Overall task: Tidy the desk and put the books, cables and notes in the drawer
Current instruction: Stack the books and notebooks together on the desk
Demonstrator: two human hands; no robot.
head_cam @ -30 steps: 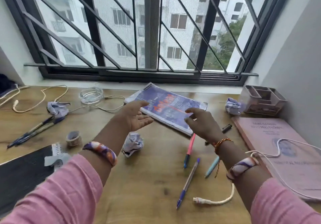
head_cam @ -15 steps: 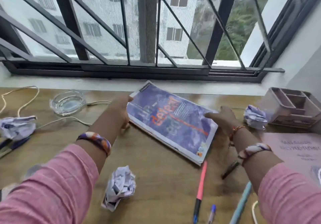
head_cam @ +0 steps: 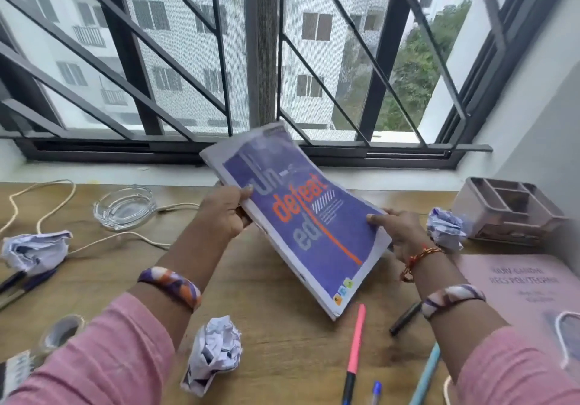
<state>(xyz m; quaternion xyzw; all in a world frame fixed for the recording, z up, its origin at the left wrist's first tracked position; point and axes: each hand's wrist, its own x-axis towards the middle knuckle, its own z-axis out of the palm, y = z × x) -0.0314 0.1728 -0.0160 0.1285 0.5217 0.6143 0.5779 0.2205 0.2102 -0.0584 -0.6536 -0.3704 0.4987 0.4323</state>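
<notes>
**A:** Risk first, from your left side across. Loose cable [head_cam: 47,213] trails over the table [head_cam: 276,326] by the glass ashtray [head_cam: 124,205], and a crumpled note [head_cam: 216,354] lies just under your left forearm. If you swing that elbow back, I think you sweep the paper off or snag the cord.

**B:** And the book?

**A:** Purple book [head_cam: 301,225] is off the table, tilted, its near corner hanging just above the pink pen [head_cam: 356,345]. It is thin and floppy. Your left hand [head_cam: 224,216] has its grip closed on the upper edge, thumb over the cover and fingers behind. Your right hand [head_cam: 397,232] pinches the right edge more lightly, thumb tip on the cover; the fingers beneath are hidden.

**B:** So what slips?

**A:** Right side, likely. If that pinch gives, the book could fold and drop onto the pens. Further right, the pink book [head_cam: 527,291] carries a white cable [head_cam: 561,335], and the organiser [head_cam: 505,210] stands close to your wrist. No drawer is in view.
</notes>
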